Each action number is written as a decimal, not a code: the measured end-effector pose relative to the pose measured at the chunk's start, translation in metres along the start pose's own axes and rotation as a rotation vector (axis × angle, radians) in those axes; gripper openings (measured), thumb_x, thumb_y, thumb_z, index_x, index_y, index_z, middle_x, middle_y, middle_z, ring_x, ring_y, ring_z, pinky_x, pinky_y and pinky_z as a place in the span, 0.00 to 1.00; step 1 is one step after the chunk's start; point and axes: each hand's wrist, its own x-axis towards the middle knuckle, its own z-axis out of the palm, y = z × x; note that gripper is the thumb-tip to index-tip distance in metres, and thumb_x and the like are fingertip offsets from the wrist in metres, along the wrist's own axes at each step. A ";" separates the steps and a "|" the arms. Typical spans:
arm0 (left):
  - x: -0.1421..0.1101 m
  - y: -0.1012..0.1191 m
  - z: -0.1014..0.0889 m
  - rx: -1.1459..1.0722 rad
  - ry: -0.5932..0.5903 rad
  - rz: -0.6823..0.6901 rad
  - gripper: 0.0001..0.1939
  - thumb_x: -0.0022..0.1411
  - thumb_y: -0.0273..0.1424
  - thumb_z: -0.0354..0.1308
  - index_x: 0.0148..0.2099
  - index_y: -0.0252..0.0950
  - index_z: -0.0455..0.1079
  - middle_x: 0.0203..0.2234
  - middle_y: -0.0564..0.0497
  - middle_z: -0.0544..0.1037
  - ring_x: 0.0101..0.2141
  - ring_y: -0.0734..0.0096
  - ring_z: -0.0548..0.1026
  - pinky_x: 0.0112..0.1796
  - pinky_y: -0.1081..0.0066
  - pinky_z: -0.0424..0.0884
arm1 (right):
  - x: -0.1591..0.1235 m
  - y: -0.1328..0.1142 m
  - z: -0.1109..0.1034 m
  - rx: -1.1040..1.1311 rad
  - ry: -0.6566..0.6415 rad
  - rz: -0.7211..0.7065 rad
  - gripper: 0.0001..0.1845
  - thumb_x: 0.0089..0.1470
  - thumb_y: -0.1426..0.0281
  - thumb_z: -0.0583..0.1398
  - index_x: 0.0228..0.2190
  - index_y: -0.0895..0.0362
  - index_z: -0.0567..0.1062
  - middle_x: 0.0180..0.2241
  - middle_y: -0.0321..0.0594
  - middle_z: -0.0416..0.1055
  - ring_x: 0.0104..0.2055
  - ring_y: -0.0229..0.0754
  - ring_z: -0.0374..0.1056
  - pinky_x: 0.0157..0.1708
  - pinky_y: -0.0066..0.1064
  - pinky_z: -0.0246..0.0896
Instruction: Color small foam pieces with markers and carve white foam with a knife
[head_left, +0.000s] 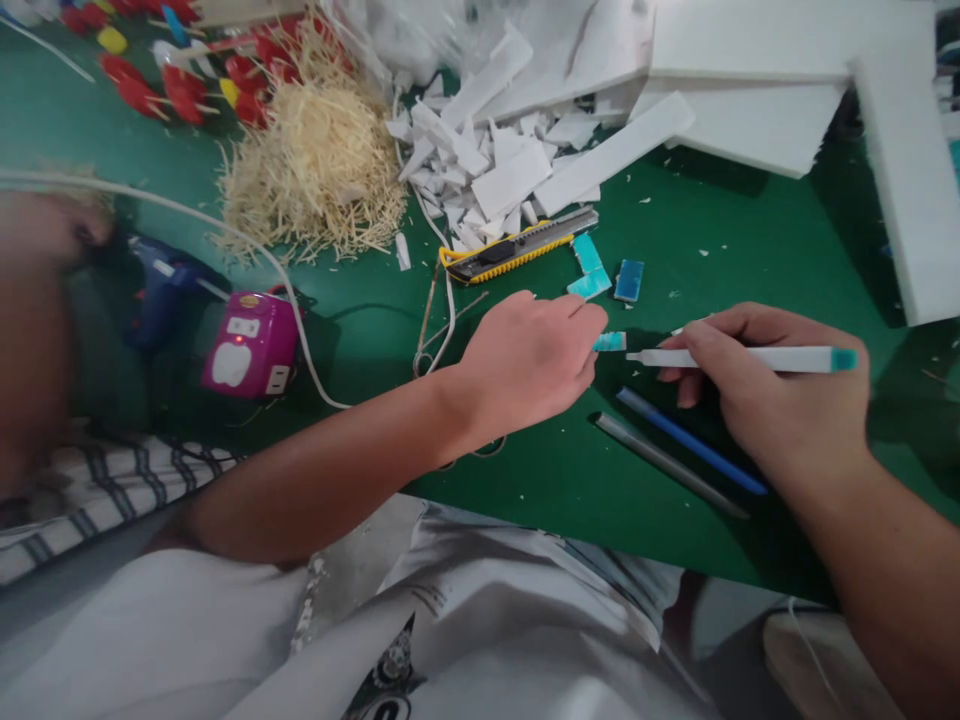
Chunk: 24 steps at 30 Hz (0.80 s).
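My left hand (534, 355) is closed, pinching a small foam piece (610, 342) coloured teal and white whose end sticks out past the fingers. In my right hand (795, 405) is a white marker pen (795, 359) with a teal end, its tip pointing left and close to the foam piece. Whether the tip touches it I cannot tell. Beyond the left hand lie teal pieces (590, 267) and a dark blue piece (628, 281). A blue stick (690, 440) and a grey stick (667, 463) lie below the hands.
A yellow box cutter (521, 245) lies beside white foam scraps (487, 160). Farther left are straw shreds (315, 150), a pink power adapter (253, 343), a blue glue gun (161, 285) and a white cord (202, 220). Another person's arm (34, 320) is at the left edge. Foam boards (750, 45) stand at the back right.
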 end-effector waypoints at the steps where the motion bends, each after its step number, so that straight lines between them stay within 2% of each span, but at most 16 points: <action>1: 0.000 0.000 0.000 -0.002 0.004 0.003 0.09 0.74 0.29 0.56 0.45 0.35 0.78 0.32 0.49 0.82 0.34 0.61 0.81 0.34 0.64 0.59 | 0.000 0.001 0.000 0.004 -0.007 0.003 0.11 0.56 0.72 0.68 0.22 0.51 0.83 0.17 0.32 0.73 0.18 0.37 0.66 0.20 0.31 0.58; 5: -0.001 0.000 0.002 -0.004 0.032 0.012 0.09 0.74 0.29 0.56 0.45 0.35 0.78 0.32 0.49 0.81 0.35 0.61 0.81 0.34 0.64 0.60 | 0.000 0.000 0.001 0.043 0.012 -0.009 0.10 0.56 0.71 0.68 0.24 0.49 0.83 0.21 0.33 0.77 0.19 0.37 0.68 0.22 0.32 0.62; 9: -0.001 -0.001 0.002 -0.007 0.030 0.010 0.08 0.73 0.28 0.56 0.45 0.36 0.77 0.32 0.50 0.81 0.34 0.61 0.81 0.34 0.64 0.60 | 0.001 -0.002 0.001 0.016 -0.002 0.022 0.14 0.56 0.74 0.67 0.21 0.49 0.82 0.17 0.31 0.73 0.17 0.37 0.66 0.19 0.32 0.58; 12: -0.001 0.000 0.001 -0.004 0.022 0.004 0.08 0.73 0.28 0.56 0.45 0.35 0.78 0.32 0.50 0.81 0.35 0.61 0.81 0.34 0.64 0.60 | 0.000 -0.001 0.000 0.022 0.019 0.006 0.11 0.57 0.73 0.67 0.23 0.49 0.83 0.20 0.32 0.76 0.19 0.38 0.69 0.21 0.32 0.62; 16: -0.001 0.000 0.000 -0.010 0.011 0.003 0.09 0.74 0.28 0.56 0.45 0.35 0.78 0.32 0.50 0.81 0.35 0.61 0.81 0.34 0.64 0.60 | 0.000 0.000 0.000 0.015 0.014 0.000 0.11 0.55 0.70 0.67 0.21 0.50 0.82 0.16 0.32 0.73 0.16 0.35 0.64 0.18 0.30 0.56; 20: -0.001 0.000 0.001 -0.009 0.007 0.002 0.09 0.74 0.28 0.56 0.45 0.35 0.78 0.32 0.50 0.81 0.35 0.61 0.81 0.34 0.64 0.60 | 0.001 -0.005 -0.001 -0.023 0.025 0.029 0.09 0.52 0.69 0.67 0.21 0.52 0.82 0.17 0.34 0.74 0.20 0.36 0.68 0.22 0.29 0.62; 24: -0.001 0.000 0.001 -0.014 0.013 0.010 0.09 0.74 0.28 0.55 0.45 0.35 0.77 0.32 0.49 0.82 0.34 0.61 0.81 0.34 0.64 0.59 | 0.002 -0.009 -0.001 -0.025 0.024 0.059 0.09 0.51 0.70 0.67 0.20 0.52 0.82 0.17 0.34 0.74 0.17 0.35 0.66 0.18 0.28 0.59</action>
